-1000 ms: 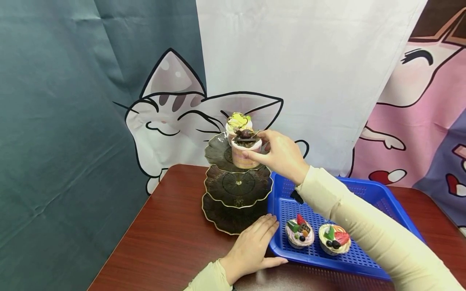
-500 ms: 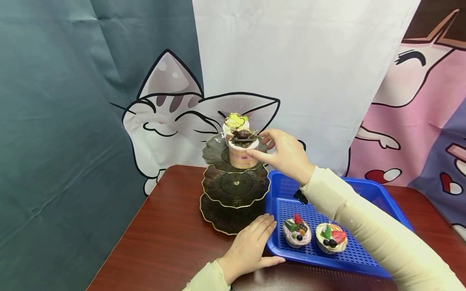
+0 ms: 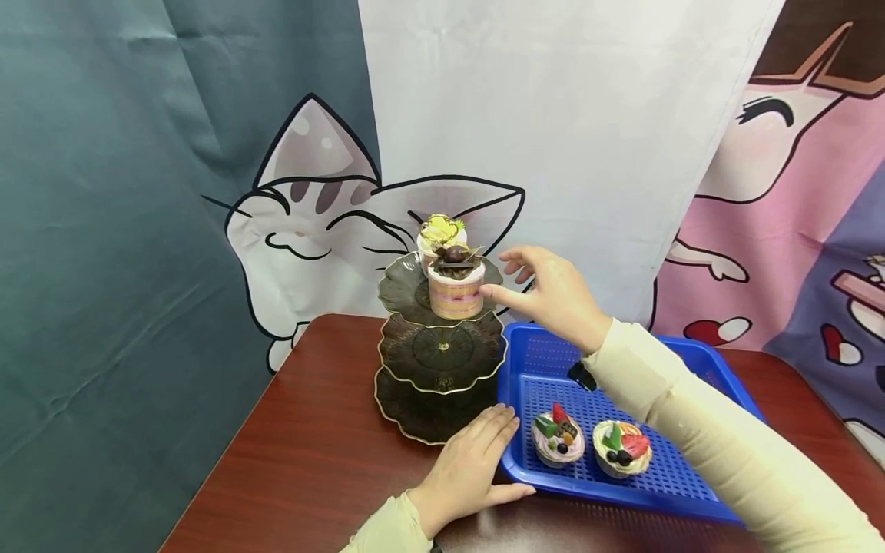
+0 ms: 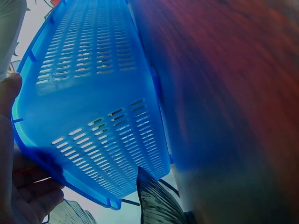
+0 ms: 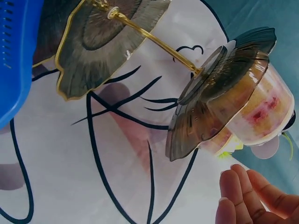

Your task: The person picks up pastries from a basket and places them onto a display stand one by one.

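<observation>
A round layered cake (image 3: 456,296) with a dark chocolate topping stands on the top plate of a three-tier stand (image 3: 442,349). Behind it on the same plate is a second cake (image 3: 440,228) with yellow topping. My right hand (image 3: 553,296) is just right of the front cake, thumb near its side and fingers apart from it, holding nothing. In the right wrist view the fingers (image 5: 238,191) show below the two cakes. My left hand (image 3: 470,465) lies with straight fingers on the near left corner of the blue basket (image 3: 508,453).
Two cupcakes with fruit toppings, one pinkish (image 3: 557,442) and one cream (image 3: 622,449), sit inside the basket. The stand's lower two plates overlap the basket's left side in the head view. A printed curtain (image 3: 574,115) hangs behind the wooden table (image 3: 276,430).
My right hand has let go of the chocolate-topped cake and drawn back to the right. The cake stays on the top plate. My left hand stays at the basket corner.
</observation>
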`<state>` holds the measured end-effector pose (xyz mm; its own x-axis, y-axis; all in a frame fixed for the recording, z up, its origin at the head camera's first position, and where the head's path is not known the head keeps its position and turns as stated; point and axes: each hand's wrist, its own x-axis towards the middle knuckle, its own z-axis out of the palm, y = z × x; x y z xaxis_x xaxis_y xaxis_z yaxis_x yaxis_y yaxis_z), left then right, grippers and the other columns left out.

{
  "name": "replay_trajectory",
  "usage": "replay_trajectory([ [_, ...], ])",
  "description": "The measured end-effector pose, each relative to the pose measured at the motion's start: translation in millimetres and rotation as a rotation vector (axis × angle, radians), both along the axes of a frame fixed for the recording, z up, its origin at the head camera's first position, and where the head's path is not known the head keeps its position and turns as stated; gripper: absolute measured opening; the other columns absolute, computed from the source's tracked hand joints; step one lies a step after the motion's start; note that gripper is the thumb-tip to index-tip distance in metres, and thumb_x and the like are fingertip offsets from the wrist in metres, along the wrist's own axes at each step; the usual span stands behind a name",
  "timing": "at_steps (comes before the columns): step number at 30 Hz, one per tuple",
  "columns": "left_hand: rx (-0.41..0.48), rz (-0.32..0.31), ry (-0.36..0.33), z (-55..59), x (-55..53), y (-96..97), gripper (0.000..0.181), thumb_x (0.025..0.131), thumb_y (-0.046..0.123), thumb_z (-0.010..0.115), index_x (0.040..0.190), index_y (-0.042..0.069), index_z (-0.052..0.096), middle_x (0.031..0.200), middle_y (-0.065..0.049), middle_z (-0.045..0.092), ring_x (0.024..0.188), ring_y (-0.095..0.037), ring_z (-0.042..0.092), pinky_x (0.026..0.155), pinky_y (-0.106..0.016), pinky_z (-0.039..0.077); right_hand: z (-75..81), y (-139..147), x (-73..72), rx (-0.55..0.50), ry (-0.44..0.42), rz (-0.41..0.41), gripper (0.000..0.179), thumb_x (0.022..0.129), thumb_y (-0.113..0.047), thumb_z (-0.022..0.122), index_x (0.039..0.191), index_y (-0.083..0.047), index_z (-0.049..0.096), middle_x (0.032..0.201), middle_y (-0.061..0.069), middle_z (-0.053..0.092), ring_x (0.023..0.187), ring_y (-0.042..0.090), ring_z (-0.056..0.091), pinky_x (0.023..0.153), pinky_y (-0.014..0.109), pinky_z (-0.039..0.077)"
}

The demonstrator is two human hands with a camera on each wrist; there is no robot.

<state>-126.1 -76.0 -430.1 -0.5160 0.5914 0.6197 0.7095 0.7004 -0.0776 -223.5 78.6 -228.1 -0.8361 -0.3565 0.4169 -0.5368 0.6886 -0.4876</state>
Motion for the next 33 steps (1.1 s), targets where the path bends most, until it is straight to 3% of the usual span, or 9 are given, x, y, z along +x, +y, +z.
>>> replay_trajectory([
  [16, 0.006, -0.007, -0.011, 1.0, 0.3, -1.0, 0.082, 0.073, 0.067, 0.069, 0.127, 0.006, 0.059, 0.134, -0.008, 0.059, 0.129, -0.02, 0.053, 0.112, -0.028, 0.039, -16.8, 31, 3.5, 0.003, -0.027, 0.061, 0.047, 0.085, -0.04, 0.071, 0.12, -0.009, 0.062, 0.108, 0.008, 0.067, 0.091, 0.021, 0.063, 0.081, 0.04, 0.053],
  [22, 0.004, 0.005, -0.026, 1.5, 0.8, -1.6, 0.081, 0.074, 0.066, 0.068, 0.127, 0.007, 0.059, 0.134, -0.007, 0.059, 0.129, -0.019, 0.053, 0.113, -0.028, 0.039, -28.2, 42, 4.5, 0.014, -0.077, 0.082, 0.045, 0.085, -0.041, 0.07, 0.119, -0.011, 0.063, 0.11, 0.005, 0.067, 0.096, 0.021, 0.063, 0.085, 0.042, 0.052],
  [33, 0.009, -0.012, -0.014, -1.0, -0.4, -0.6, 0.081, 0.074, 0.067, 0.067, 0.127, 0.006, 0.059, 0.134, -0.008, 0.058, 0.13, -0.02, 0.052, 0.112, -0.028, 0.04, -52.4, 64, 6.4, 0.043, -0.101, 0.14, 0.037, 0.089, -0.034, 0.067, 0.118, -0.012, 0.064, 0.106, 0.002, 0.068, 0.092, 0.015, 0.062, 0.085, 0.041, 0.052],
])
